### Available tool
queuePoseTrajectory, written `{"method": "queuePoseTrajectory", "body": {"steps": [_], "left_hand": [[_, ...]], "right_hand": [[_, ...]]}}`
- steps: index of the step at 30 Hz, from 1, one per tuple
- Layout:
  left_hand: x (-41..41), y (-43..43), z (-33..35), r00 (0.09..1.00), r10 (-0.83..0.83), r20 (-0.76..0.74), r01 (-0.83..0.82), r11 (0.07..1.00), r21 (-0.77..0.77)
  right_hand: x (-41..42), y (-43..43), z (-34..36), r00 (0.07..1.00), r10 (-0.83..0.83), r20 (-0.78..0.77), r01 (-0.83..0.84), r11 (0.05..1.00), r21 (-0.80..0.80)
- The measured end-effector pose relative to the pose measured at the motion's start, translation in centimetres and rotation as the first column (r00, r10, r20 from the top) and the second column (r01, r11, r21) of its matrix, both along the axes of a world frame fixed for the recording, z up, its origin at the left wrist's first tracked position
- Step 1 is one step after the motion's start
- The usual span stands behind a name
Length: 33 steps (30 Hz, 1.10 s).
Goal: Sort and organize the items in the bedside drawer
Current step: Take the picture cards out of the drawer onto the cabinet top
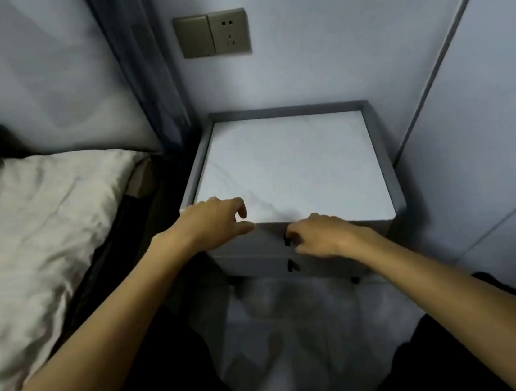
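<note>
A grey bedside table [387,160] with a white top stands in the corner. Both of its drawers are closed, so what is inside is hidden. My left hand [212,218] rests with loosely bent fingers on the front left edge of the top and holds nothing. My right hand [321,234] is in front of the top drawer [249,245], its fingers curled at that drawer's small black handle [287,241]. The lower drawer [258,265] has its own black handle [292,265] just below.
A bed with a crumpled light sheet [33,229] lies to the left, with a dark gap between it and the table. A white wardrobe door [481,122] stands close on the right. A wall socket plate [212,34] is above the table. Pale floor [293,337] lies in front.
</note>
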<state>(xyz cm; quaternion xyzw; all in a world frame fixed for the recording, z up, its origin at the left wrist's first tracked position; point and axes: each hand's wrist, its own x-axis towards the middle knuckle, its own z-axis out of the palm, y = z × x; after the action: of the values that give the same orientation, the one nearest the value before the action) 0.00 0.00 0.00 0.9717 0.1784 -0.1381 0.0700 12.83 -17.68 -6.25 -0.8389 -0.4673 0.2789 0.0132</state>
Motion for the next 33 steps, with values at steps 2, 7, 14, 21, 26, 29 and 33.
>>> {"method": "queuePoseTrajectory", "body": {"steps": [2,7,14,21,26,29,33], "left_hand": [[-1.4,-0.8,-0.3,1.0,0.001,-0.001,-0.001,1.0,-0.012],[-3.7,-0.6,-3.0,0.997,0.053,0.053,-0.05,0.996,-0.07],[-3.8,0.7,-6.7,0.994,0.061,0.092,-0.05,0.992,-0.112],[-3.1,0.1,-8.1,0.976,0.038,0.213,-0.007,0.99,-0.144],[-4.0,-0.4,-9.2,0.988,-0.008,0.156,0.026,0.993,-0.112],[-4.8,-0.6,-9.9,1.0,-0.009,0.012,0.01,0.997,-0.08],[-5.2,-0.8,-10.0,1.0,-0.011,-0.027,0.009,0.995,-0.098]], "right_hand": [[-1.5,-0.3,-1.1,1.0,-0.009,0.0,0.009,1.0,-0.011],[-2.2,1.7,-4.3,0.994,-0.04,0.097,0.041,0.999,-0.012],[-2.0,2.8,-5.1,0.979,-0.079,0.186,0.069,0.996,0.061],[-3.1,1.1,-5.5,0.996,0.051,0.072,-0.053,0.998,0.026],[-2.7,-0.4,-3.4,0.999,-0.033,-0.033,0.042,0.955,0.295],[-2.2,-1.4,-4.3,0.994,-0.1,-0.046,0.11,0.949,0.297],[-2.9,-2.7,-6.6,0.972,0.008,-0.233,0.015,0.995,0.096]]}}
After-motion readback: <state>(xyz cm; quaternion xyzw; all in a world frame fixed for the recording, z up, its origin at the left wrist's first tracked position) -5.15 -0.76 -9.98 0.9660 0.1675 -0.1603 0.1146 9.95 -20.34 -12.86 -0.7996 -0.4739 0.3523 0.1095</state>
